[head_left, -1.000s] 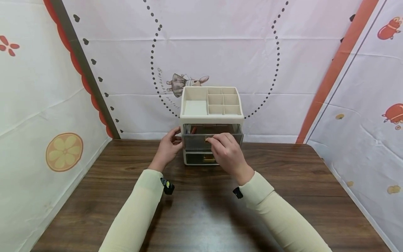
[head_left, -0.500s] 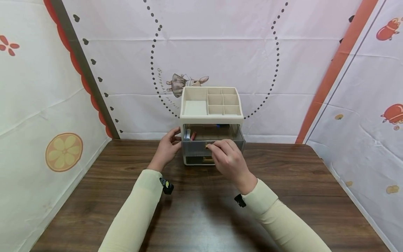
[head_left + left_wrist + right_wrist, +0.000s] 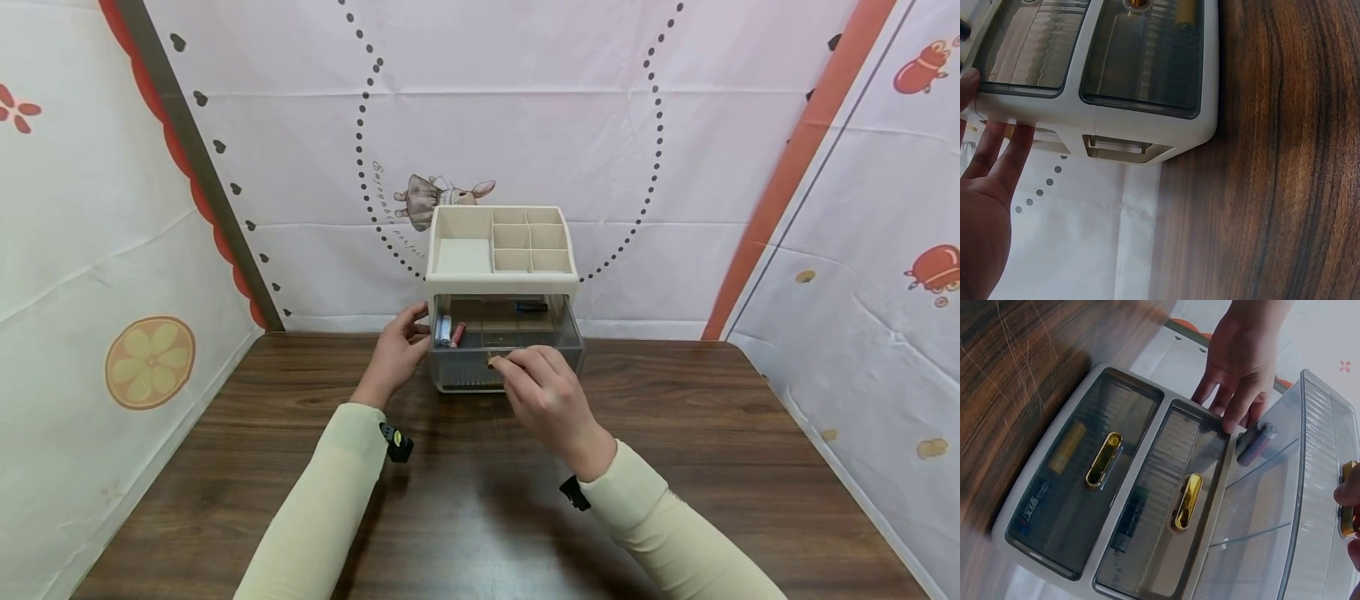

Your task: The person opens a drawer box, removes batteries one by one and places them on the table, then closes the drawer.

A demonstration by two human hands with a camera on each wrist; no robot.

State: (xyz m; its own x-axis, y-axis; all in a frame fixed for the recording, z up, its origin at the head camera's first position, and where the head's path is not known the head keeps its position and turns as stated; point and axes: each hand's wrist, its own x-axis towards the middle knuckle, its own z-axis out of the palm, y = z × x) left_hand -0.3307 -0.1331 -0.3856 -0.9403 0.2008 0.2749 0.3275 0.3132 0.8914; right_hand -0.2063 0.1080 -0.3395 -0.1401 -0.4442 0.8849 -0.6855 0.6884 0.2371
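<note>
A white drawer organizer [image 3: 502,285] stands at the back of the table with its clear top drawer [image 3: 457,367] pulled out. My right hand [image 3: 551,400] pinches the gold handle [image 3: 1347,522] on that drawer's front. Inside lie small cylinders like batteries: a pale one [image 3: 446,330] and a red one [image 3: 457,335] at the left, a dark blue one [image 3: 532,307] at the back right. My left hand [image 3: 393,358] holds the organizer's left front corner, thumb on the front edge and fingers against the side.
Two lower drawers are closed, each with a gold handle [image 3: 1105,459]; a yellow object [image 3: 1067,448] shows through the bottom one. Divided compartments [image 3: 531,237] top the organizer. The wooden table [image 3: 465,500] meets a patterned cloth [image 3: 510,125] behind and at both sides.
The right hand has drawn the top drawer outward toward the person, bringing the cylinders inside into view. The left hand has stayed at the organizer's side.
</note>
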